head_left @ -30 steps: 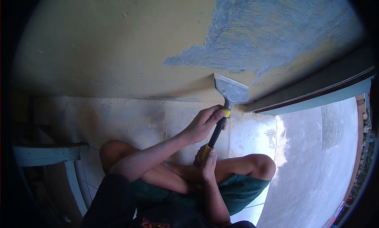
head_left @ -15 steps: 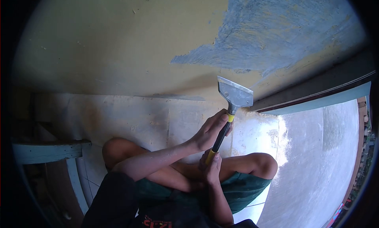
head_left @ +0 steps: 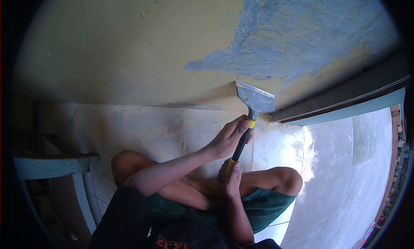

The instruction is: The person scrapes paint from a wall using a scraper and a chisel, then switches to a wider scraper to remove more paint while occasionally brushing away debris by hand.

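A long-handled scraper (head_left: 243, 143) with a wide metal head (head_left: 255, 98) and a black and yellow handle slants up toward the wall. My left hand (head_left: 230, 137) is wrapped round the upper handle, just below the yellow collar. Lower down, my right hand (head_left: 230, 178) grips the yellow end of the handle. The blade edge overlaps the yellowish wall (head_left: 142, 55) in this view, a little under the scraped blue-grey patch (head_left: 293, 38).
My crossed legs (head_left: 276, 182) rest on the dusty tiled floor (head_left: 164, 124). A light blue wooden piece of furniture (head_left: 56, 166) stands at the left. On the right, a dark door frame (head_left: 345, 98) borders a bright floor area (head_left: 345, 163).
The scraper head has shifted slightly up and left, with both hands staying on the handle. The wall sits a touch further left in view.
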### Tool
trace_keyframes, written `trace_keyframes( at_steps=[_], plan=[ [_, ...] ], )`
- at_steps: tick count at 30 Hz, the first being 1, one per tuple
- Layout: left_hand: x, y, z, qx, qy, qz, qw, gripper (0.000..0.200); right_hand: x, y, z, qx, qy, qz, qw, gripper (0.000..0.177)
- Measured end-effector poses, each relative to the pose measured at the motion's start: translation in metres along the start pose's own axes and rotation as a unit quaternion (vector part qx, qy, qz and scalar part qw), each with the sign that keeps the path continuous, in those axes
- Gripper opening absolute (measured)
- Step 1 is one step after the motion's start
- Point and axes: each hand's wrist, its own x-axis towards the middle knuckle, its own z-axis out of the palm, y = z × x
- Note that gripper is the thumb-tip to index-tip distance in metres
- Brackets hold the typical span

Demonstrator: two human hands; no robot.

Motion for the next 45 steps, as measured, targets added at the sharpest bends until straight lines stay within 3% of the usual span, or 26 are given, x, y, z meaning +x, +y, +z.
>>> trace_keyframes(
  at_steps=[8,10,12,16,19,21,22,23,24,26,27,30,31,33,34,35,37,38,39,41,42,44,45],
  plan=[
    [0.005,0.014,-0.002,0.005,-0.022,-0.002,1.000,0.045,0.004,-0.005,0.002,-0.023,0.022,-0.010,0.999,0.057],
    [0.009,0.031,0.000,-0.016,-0.018,0.033,0.999,0.044,0.008,-0.020,0.009,-0.031,0.019,-0.018,0.999,0.057],
    [0.009,0.058,0.001,0.011,-0.011,0.067,0.998,0.048,0.010,-0.042,0.022,-0.054,-0.023,-0.065,0.996,0.059],
    [-0.006,0.071,0.001,0.021,-0.014,0.094,0.995,0.050,-0.010,-0.047,0.022,-0.065,-0.053,-0.067,0.994,0.057],
    [-0.034,0.049,0.006,0.017,0.027,0.063,0.998,0.050,-0.036,-0.043,0.009,-0.036,-0.096,-0.051,0.993,0.049],
    [-0.057,0.027,0.003,-0.002,0.017,0.045,0.999,0.046,-0.058,-0.049,0.005,-0.065,-0.125,0.024,0.990,0.035],
    [-0.068,0.021,0.003,0.018,0.099,0.023,0.995,0.038,-0.069,-0.050,0.000,-0.032,-0.123,0.084,0.988,0.026],
    [-0.079,0.016,0.002,0.040,0.179,0.003,0.983,0.031,-0.076,-0.057,-0.002,-0.022,-0.117,0.076,0.990,0.026],
    [-0.094,0.010,-0.001,0.046,0.168,0.001,0.985,0.031,-0.084,-0.066,-0.003,-0.011,-0.127,0.119,0.985,0.025],
    [-0.120,0.002,-0.006,0.217,0.227,0.043,0.949,0.021,-0.092,-0.070,-0.013,-0.013,-0.157,0.155,0.975,0.025],
    [-0.127,0.005,-0.002,0.222,0.217,0.044,0.950,0.021,-0.096,-0.074,-0.011,-0.005,-0.153,0.147,0.977,0.025],
    [-0.147,0.013,0.013,0.488,0.186,0.134,0.842,0.039,-0.098,-0.091,-0.004,0.022,-0.157,0.195,0.968,0.030],
    [-0.148,0.014,0.018,0.495,0.177,0.138,0.839,0.039,-0.097,-0.094,-0.001,0.031,-0.158,0.187,0.969,0.030],
    [-0.147,0.014,0.026,0.591,0.100,0.174,0.781,0.050,-0.093,-0.103,0.009,-0.021,-0.205,0.204,0.957,0.033],
    [-0.144,0.008,0.025,0.568,0.093,0.184,0.797,0.054,-0.091,-0.111,0.015,-0.015,-0.207,0.196,0.958,0.033],
    [-0.140,0.013,0.030,0.568,0.108,0.211,0.788,0.039,-0.091,-0.122,0.024,-0.112,-0.228,0.161,0.954,0.032],
    [-0.130,0.004,0.008,0.478,0.121,0.262,0.829,0.020,-0.088,-0.145,0.035,-0.303,-0.255,0.086,0.914,0.044],
    [-0.127,0.006,0.003,0.437,0.142,0.243,0.854,0.008,-0.079,-0.142,0.034,-0.358,-0.261,0.022,0.896,0.054],
    [-0.124,0.017,0.003,0.412,0.146,0.248,0.865,0.007,-0.072,-0.147,0.033,-0.467,-0.235,-0.098,0.847,0.053],
    [-0.120,0.031,-0.001,0.243,0.217,0.200,0.924,0.008,-0.054,-0.148,0.038,-0.478,-0.150,-0.213,0.839,0.037],
    [-0.118,0.041,-0.006,0.248,0.210,0.205,0.923,0.008,-0.043,-0.137,0.043,-0.474,-0.146,-0.220,0.840,0.037],
    [-0.112,0.061,-0.015,0.136,0.222,0.251,0.932,0.011,-0.017,-0.114,0.058,-0.464,-0.073,-0.420,0.777,0.046],
    [-0.110,0.068,-0.013,0.140,0.216,0.254,0.932,0.011,-0.008,-0.113,0.069,-0.460,-0.069,-0.424,0.777,0.046]
  ],
)
